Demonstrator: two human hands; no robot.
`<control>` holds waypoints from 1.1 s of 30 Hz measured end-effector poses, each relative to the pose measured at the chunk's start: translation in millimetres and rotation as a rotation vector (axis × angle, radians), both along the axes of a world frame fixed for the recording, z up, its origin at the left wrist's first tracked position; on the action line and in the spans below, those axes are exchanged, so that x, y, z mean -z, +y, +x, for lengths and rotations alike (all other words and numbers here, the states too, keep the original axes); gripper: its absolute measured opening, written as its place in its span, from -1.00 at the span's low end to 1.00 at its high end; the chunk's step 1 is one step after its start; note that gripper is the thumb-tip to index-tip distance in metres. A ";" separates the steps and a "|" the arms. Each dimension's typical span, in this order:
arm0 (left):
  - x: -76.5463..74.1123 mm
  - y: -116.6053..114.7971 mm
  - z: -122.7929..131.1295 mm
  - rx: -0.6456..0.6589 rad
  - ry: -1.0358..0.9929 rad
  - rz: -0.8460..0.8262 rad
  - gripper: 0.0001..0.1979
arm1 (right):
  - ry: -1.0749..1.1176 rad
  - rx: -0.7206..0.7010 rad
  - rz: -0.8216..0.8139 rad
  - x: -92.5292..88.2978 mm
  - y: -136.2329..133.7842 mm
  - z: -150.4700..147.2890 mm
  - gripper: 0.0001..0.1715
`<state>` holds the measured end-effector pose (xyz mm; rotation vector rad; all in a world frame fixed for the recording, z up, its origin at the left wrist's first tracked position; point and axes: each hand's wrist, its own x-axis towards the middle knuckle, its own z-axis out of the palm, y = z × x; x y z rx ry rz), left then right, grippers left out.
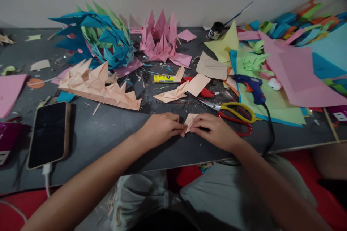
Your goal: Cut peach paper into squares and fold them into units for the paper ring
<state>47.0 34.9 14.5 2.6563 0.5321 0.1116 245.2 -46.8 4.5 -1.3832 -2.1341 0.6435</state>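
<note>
A small peach paper piece [190,120] lies on the dark table near its front edge, between my two hands. My left hand [162,128] has its fingers closed on the paper's left edge. On the right side, my right hand [214,130] pinches the same paper with fingertips against the table. Just behind it are folded peach pieces [173,94] and a flat peach sheet [198,84]. A long peach folded strip with pointed tips [100,88] sits to the left.
Scissors [235,112] with yellow and red handles and a blue glue gun [253,87] lie at right. A phone [49,133] rests at left. Behind stand pink [159,39] and blue-green [103,38] paper models, a glue stick [163,79] and a paint jar [216,30].
</note>
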 end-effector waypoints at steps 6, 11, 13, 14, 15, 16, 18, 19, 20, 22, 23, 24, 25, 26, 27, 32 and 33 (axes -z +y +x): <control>-0.4 0.8 1.0 0.013 0.009 0.006 -0.81 | 0.101 0.207 -0.092 0.8 3.8 -8.8 -0.90; -0.6 1.3 1.5 0.020 0.002 0.018 -0.81 | 0.096 0.261 -0.127 1.0 5.4 -10.3 -0.88; 0.2 1.7 1.0 0.031 -0.008 0.025 -0.81 | 0.091 0.272 -0.141 0.5 5.7 -10.5 -0.88; 0.5 1.7 0.5 0.041 -0.014 0.028 -0.82 | 0.088 0.279 -0.148 0.0 5.9 -10.5 -0.87; 0.6 1.3 0.0 0.057 -0.018 0.032 -0.82 | 0.085 0.285 -0.155 -0.6 6.2 -10.6 -0.87; 0.5 0.6 -0.6 0.076 -0.022 0.044 -0.83 | 0.079 0.291 -0.164 -1.3 6.6 -10.6 -0.87; -0.6 -1.9 -1.4 0.115 -0.022 0.093 -0.82 | 0.063 0.290 -0.188 -2.5 7.5 -10.6 -0.85; -1.5 -3.5 -1.5 0.127 -0.018 0.126 -0.81 | 0.056 0.284 -0.200 -2.9 7.8 -10.6 -0.85; -2.6 -5.2 -1.4 0.136 -0.016 0.160 -0.79 | 0.055 0.286 -0.210 -3.2 8.1 -10.7 -0.86; -4.8 -7.9 -0.5 0.145 -0.014 0.213 -0.76 | 0.068 0.314 -0.219 -3.4 8.6 -11.2 -0.88; -5.9 -8.8 0.2 0.152 -0.015 0.232 -0.76 | 0.076 0.333 -0.219 -3.4 8.7 -11.4 -0.85; -6.8 -9.4 1.0 0.158 -0.018 0.246 -0.76 | 0.084 0.346 -0.218 -3.3 8.9 -11.4 -0.82; -7.5 -9.5 1.8 0.164 -0.022 0.259 -0.77 | 0.092 0.345 -0.218 -3.3 9.1 -10.9 -0.81; -8.1 -9.4 2.5 0.168 -0.029 0.265 -0.77 | 0.100 0.331 -0.219 -3.2 9.3 -9.8 -0.83; -8.5 -9.1 3.1 0.167 -0.040 0.266 -0.78 | 0.109 0.303 -0.221 -3.2 9.5 -7.9 -0.86; -7.3 -8.7 2.7 0.179 -0.125 0.206 -0.77 | 0.133 0.146 -0.211 -3.0 9.6 7.2 -0.86; -6.9 -9.2 2.4 0.175 -0.127 0.197 -0.76 | 0.125 0.126 -0.206 -3.1 9.2 8.7 -0.85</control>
